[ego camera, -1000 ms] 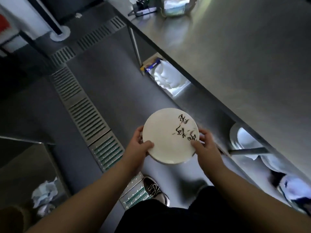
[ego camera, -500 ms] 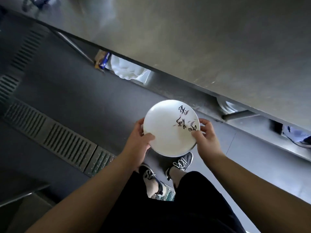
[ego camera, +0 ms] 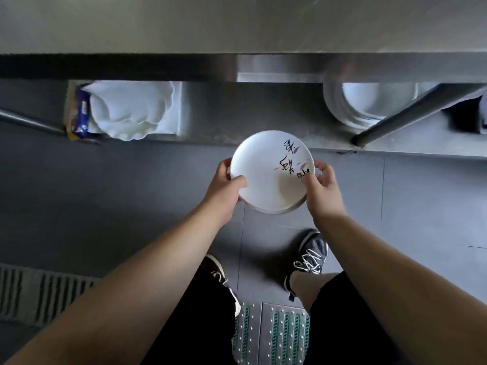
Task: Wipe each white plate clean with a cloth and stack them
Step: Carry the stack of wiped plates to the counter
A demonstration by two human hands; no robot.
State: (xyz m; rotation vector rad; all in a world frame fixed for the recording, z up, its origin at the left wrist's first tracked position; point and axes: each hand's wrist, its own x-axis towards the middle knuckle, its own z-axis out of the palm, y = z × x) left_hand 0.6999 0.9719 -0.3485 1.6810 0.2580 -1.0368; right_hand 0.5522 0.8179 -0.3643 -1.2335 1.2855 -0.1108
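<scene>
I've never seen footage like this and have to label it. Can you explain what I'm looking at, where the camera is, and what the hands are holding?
There is no machine: a person wears a wide-angle camera on the head, looking down at their own arms, legs and shoes. The left hand and right hand grip the opposite edges of a white plate with black writing; more rims show beneath it, so it seems to top a small stack. Above is a steel counter. On the shelf under it lie a white scalloped dish at left and stacked plates at right. No cloth is in either hand.
</scene>
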